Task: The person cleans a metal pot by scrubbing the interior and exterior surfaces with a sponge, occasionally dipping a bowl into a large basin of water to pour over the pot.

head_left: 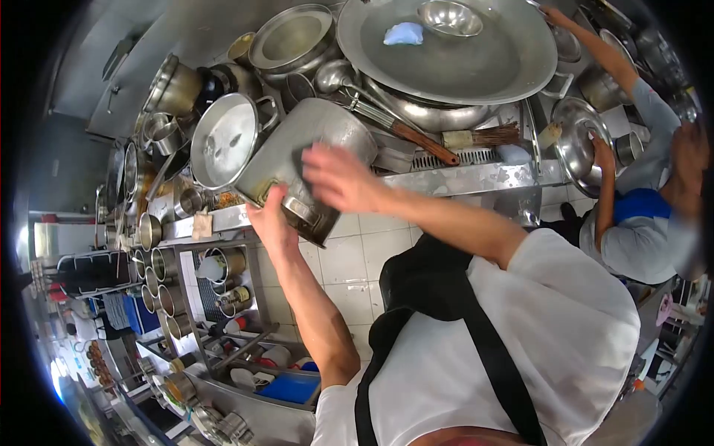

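A tall metal pot (335,123) is tilted on its side above the counter's edge, with its handle towards me. My left hand (274,223) grips it at the near end, thumb up by the handle. Against the pot's side lies my right hand (338,178), slightly blurred, its fingers held together. Something dark shows beside those fingers; whether it is a scouring pad or a shadow I cannot make out. Left of the pot stands a wide two-handled pan (223,141). A wooden-handled tool (424,141) and a ladle (336,76) lie just beyond it.
A huge wok (468,74) holds water, a metal bowl (450,18) and a pale blue cloth (404,33). Near it lies a bristle brush (483,135). At right, a co-worker (632,215) handles a round metal lid (580,141). Shelves with pots (167,290) stand at left.
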A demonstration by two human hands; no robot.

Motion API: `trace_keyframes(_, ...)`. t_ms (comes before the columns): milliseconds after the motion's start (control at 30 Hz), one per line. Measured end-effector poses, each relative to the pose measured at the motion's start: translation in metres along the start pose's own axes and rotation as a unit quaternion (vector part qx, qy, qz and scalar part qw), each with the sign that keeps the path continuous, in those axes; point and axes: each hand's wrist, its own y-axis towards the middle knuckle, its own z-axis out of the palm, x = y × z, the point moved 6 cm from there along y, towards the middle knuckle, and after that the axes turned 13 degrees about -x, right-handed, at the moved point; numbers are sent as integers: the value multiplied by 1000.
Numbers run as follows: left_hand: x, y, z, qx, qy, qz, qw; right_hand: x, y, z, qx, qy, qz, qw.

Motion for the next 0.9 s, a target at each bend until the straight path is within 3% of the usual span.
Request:
trace_keyframes(33, 8, 4, -6, -27, -31, -79, 996, 10, -1, -7, 21, 8, -1, 1000)
trace_keyframes(67, 16, 17, -13, -29, -34, -80, 996, 15, -1, -12, 44, 20, -1, 999)
trace_keyframes(133, 41, 42, -30, -23, -71, -166, 983, -34, 23, -19, 35, -4, 45, 998)
trace_keyframes(167, 24, 32, -20, -60, -41, -99, 992, -74, 35, -19, -9, -58, 125, 990)
trace_keyframes(200, 28, 31, -17, -38, -62, -101, 992, -93, 37, -17, -36, -151, 131, 979)
trace_keyframes(300, 28, 23, -8, -58, -79, -98, 990, -36, -4, -10, -36, -36, 93, 994)
trace_keyframes(333, 24, 11, -9, -48, -93, -95, 990, -31, -14, -10, -1, -31, 131, 991)
trace_keyframes(433, 41, 12, -18, 11, -78, -65, 995, -78, 27, 6, -33, -78, 146, 986)
trace_keyframes(467, 50, 9, -20, 35, -64, -50, 996, -108, 53, 17, -45, -104, 186, 976)
trace_keyframes(500, 61, 15, -22, 58, -60, -72, 994, -149, 78, 33, 45, -59, 315, 946)
trace_keyframes(667, 39, 7, -21, -2, -114, -52, 992, -138, 71, 24, -24, -126, 255, 959)
trace_keyframes(733, 56, 4, -29, 29, -58, -82, 995, -177, 71, 30, 70, 70, 431, 897)
trace_keyframes(767, 65, 8, -26, 33, -68, -57, 995, -190, 88, 35, 154, 26, 468, 870)
trace_keyframes(900, 61, 3, -28, -29, -113, -46, 992, -173, 76, 28, 48, 45, 435, 898)
